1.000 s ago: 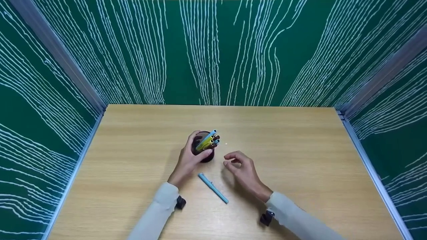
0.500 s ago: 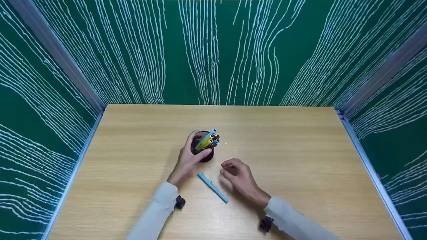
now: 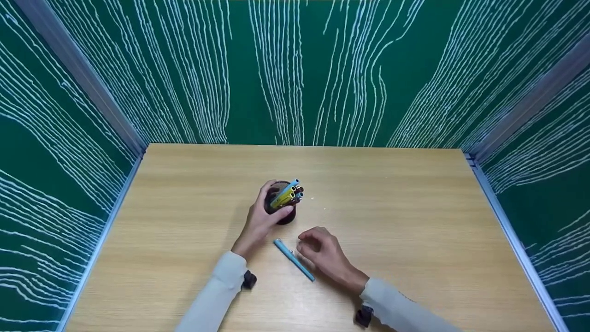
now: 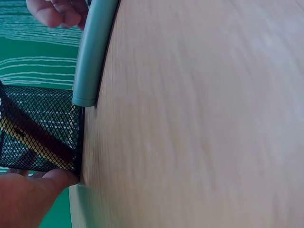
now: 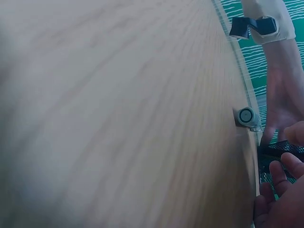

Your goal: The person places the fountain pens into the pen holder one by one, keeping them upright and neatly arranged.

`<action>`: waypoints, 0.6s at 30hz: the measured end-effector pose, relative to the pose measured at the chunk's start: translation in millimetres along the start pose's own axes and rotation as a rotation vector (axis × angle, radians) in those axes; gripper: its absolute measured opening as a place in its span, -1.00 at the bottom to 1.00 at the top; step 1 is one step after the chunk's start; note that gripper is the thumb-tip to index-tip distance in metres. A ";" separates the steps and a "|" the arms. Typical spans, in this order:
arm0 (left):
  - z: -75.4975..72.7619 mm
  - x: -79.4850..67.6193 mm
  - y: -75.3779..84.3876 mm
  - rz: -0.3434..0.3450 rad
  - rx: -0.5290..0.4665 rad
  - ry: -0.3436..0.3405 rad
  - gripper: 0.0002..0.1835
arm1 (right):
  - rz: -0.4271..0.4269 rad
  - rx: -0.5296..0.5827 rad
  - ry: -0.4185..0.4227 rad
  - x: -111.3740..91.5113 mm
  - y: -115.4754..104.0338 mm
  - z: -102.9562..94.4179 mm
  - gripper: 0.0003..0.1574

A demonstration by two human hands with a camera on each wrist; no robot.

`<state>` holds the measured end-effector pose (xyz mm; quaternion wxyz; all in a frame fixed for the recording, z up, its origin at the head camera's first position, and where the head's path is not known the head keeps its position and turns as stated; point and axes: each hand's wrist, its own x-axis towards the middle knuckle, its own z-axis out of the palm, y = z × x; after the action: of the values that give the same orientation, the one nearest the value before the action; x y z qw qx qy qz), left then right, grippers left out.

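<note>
My left hand [image 3: 259, 221] grips a black mesh pen cup [image 3: 286, 218], fingers round its far side and thumb across the near side. Several blue, yellow and dark pens [image 3: 285, 195] lean to the right inside it. A capped light-blue pen [image 3: 294, 260] lies slantwise on the table in front of the cup. In the left wrist view this pen [image 4: 93, 54] looms large beside the mesh. My right hand [image 3: 326, 254] hovers just right of the pen, fingers bent loosely, thumb and index finger apart, holding nothing. The right wrist view shows the pen's round end [image 5: 247, 116].
The wooden table [image 3: 415, 216] spreads out around both hands. Green walls [image 3: 267, 74] with white wavy lines enclose it at the back and both sides, with metal-coloured posts [image 3: 530, 99] at the corners. A few tiny white specks lie right of the cup.
My right hand has come down and left toward the blue pen, its thumb and index finger spreading apart. The left hand, the cup and the pen have stayed in place.
</note>
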<state>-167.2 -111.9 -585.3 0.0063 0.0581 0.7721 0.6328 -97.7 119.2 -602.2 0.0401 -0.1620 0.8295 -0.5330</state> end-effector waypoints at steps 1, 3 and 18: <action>0.0 -0.1 0.2 0.004 0.001 -0.002 -0.04 | -0.007 -0.008 0.001 -0.1 0.5 0.4 -0.76; -0.1 0.3 -0.2 0.015 -0.002 -0.006 -0.06 | -0.023 -0.023 0.002 -0.5 1.9 1.2 -0.78; 0.8 -0.9 1.4 -0.008 -0.003 -0.002 -0.02 | -0.071 -0.091 -0.011 -1.4 8.2 7.5 -0.74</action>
<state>-166.2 -110.9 -584.2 0.0096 0.0555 0.7713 0.6339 -96.4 116.2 -613.0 0.0182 -0.1959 0.8463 -0.4950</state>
